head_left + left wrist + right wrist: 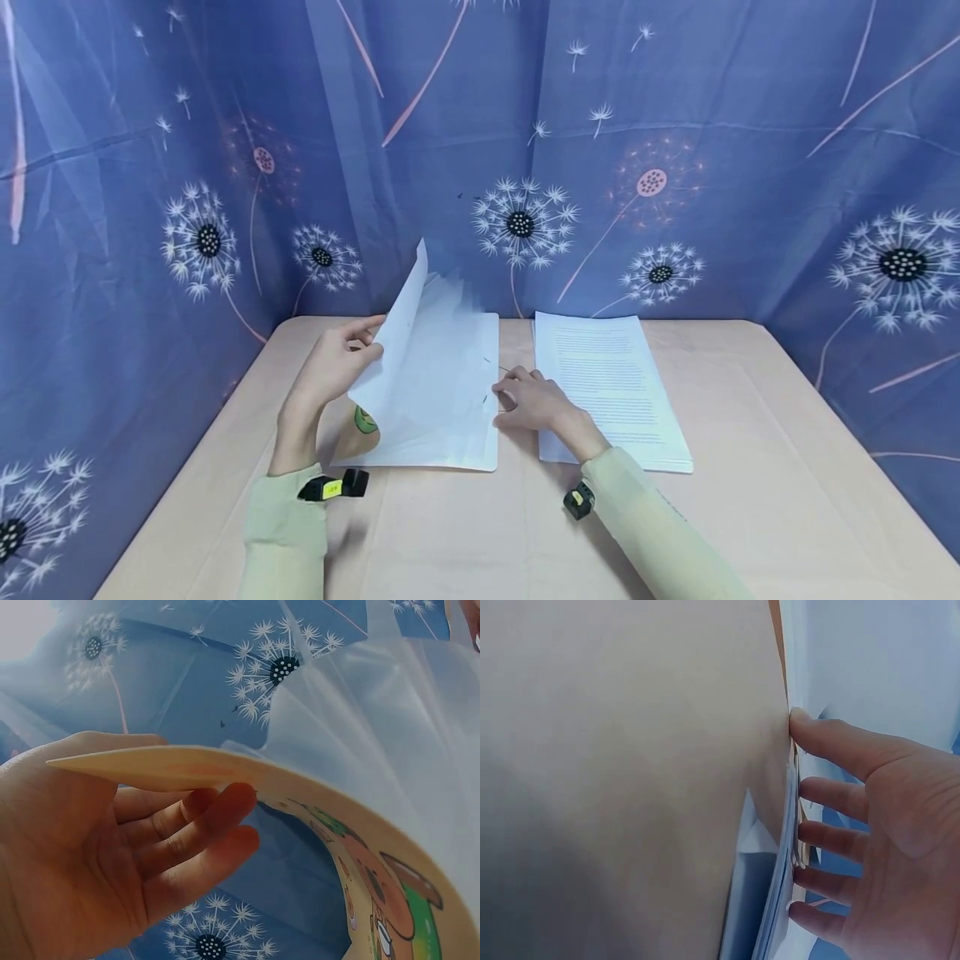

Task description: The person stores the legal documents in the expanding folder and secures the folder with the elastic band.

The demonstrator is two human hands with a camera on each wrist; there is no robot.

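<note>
A folder [450,433] with clear plastic sleeves [442,350] lies on the table, its left cover raised. The cover's inner side is white; outside it is beige with cartoon prints [386,900]. My left hand [330,362] holds that cover's edge, with the thumb on the white side and fingers on the printed side. In the left wrist view, the thumb is mostly hidden behind the cover. My right hand [534,400] touches the folder's right edge with spread thumb and fingertips, beside small thin strips at that edge. In the right wrist view, its fingers [836,844] are apart.
To the right lies a stack of printed sheets [600,375], slightly uneven at the edges, partly under my right wrist. The table [442,533] has a beige cover. A blue dandelion-patterned curtain [450,167] stands directly behind the table and along both sides.
</note>
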